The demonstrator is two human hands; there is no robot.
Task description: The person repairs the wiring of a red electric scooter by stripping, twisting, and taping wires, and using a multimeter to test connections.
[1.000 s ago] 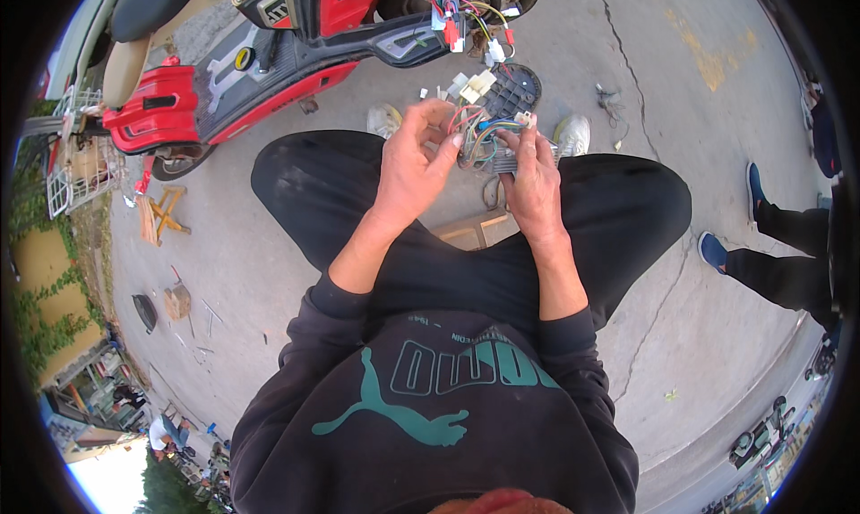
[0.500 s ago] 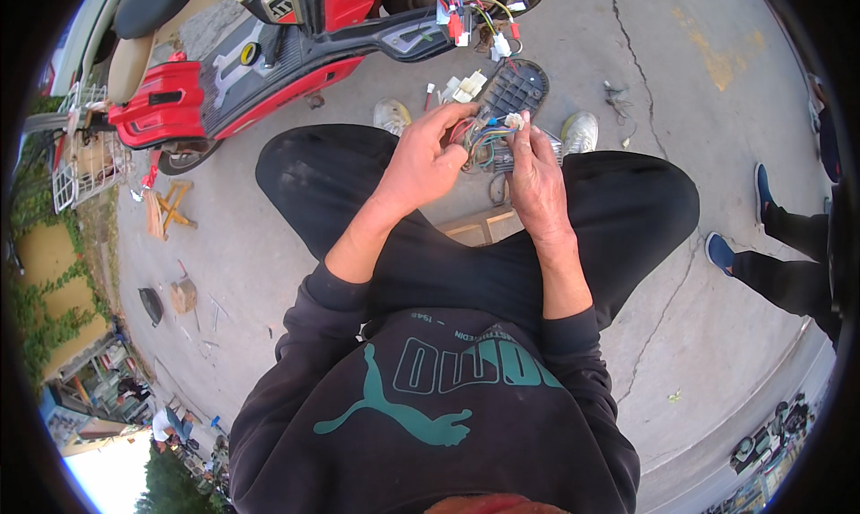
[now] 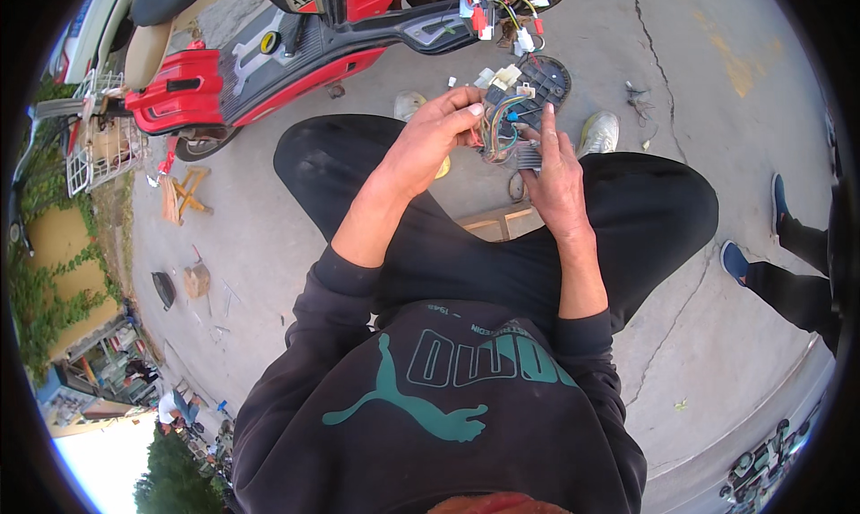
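My left hand is closed around the left side of a bundle of coloured wires. My right hand grips a finned silver metal box that the wires lead to, with its index finger raised beside them. Cream and white plastic connectors sit at the top of the bundle. Just beyond lies a black ribbed plastic panel, partly hidden by the wires. My crossed legs frame this work, with a wooden board under it.
A red scooter with dangling connectors spans the upper left. A small wooden stool, a block and scattered tools lie left. Another person's legs are at right, loose wires on the cracked ground.
My hands, the wires and the surroundings sit further right in the picture. The left hand has risen slightly, and the right fingertip has moved from a white connector to beside the bundle.
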